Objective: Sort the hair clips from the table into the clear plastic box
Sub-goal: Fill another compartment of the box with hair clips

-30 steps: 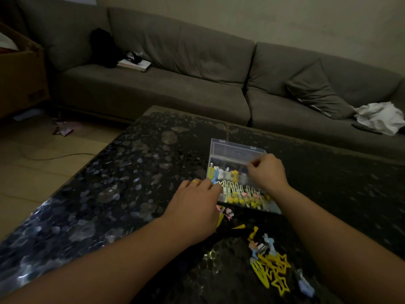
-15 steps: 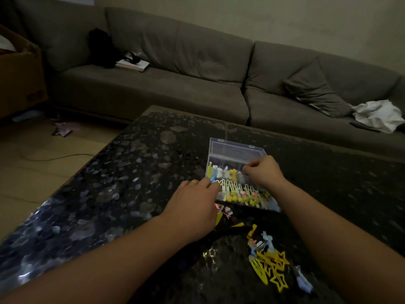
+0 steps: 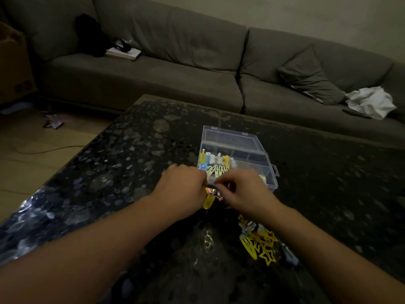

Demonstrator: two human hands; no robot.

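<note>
The clear plastic box (image 3: pixel 260 159) stands open on the dark table (image 3: pixel 135 163), its lid tilted back. Rows of small coloured hair clips (image 3: pixel 215 164) fill its left compartments. My left hand (image 3: pixel 184 190) sits at the box's front left corner, its fingers curled around a small bunch of pink and yellow clips (image 3: pixel 210 198) that sticks out beneath it. My right hand (image 3: pixel 243 191) is directly beside it in front of the box, thumb and forefinger pinched on a clip of that bunch. A pile of yellow star-shaped clips (image 3: pixel 262 245) lies on the table under my right forearm.
A grey sofa (image 3: pixel 153 80) runs along the far side of the table, with a cushion (image 3: pixel 311 82), a white cloth (image 3: pixel 370 102) and a book (image 3: pixel 123 53) on it. A cardboard box (image 3: pixel 13 69) stands at the far left on the wooden floor.
My right hand has drawn back from inside the box to the bunch of clips at my left hand. The left hand has shifted only slightly.
</note>
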